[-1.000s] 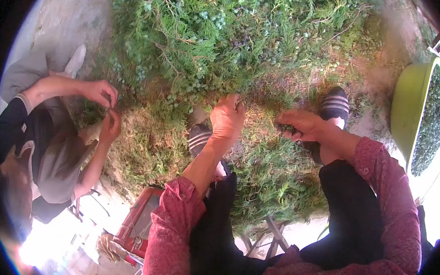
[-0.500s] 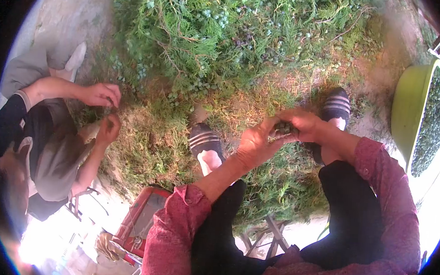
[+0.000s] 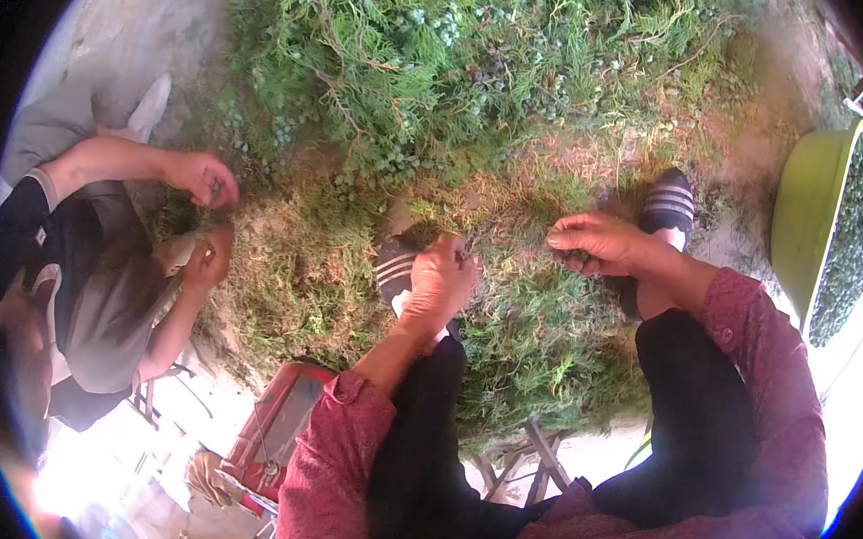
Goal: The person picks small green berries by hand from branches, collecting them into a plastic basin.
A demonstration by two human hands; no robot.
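We look down at leafy branches (image 3: 392,82) heaped before us. Our right hand (image 3: 604,241) curls loosely around small dark berries (image 3: 574,259) — partly hidden. Our left hand (image 3: 441,280), half closed, is by a striped shoe (image 3: 394,270) — we cannot tell whether it holds anything. A green tub (image 3: 807,211) stands at far right.

From my end I read an open gap between the left hand (image 3: 441,275) and right hand (image 3: 594,244), over low trimmings (image 3: 519,274). The left shoe (image 3: 394,268) crowds the left hand's outer side; the right shoe (image 3: 669,202) sits just beyond the right wrist. Ahead, heaped branches (image 3: 392,82) block me low down. The green tub's wall (image 3: 807,211) bounds the right, a co-worker's hands (image 3: 202,177) the left.
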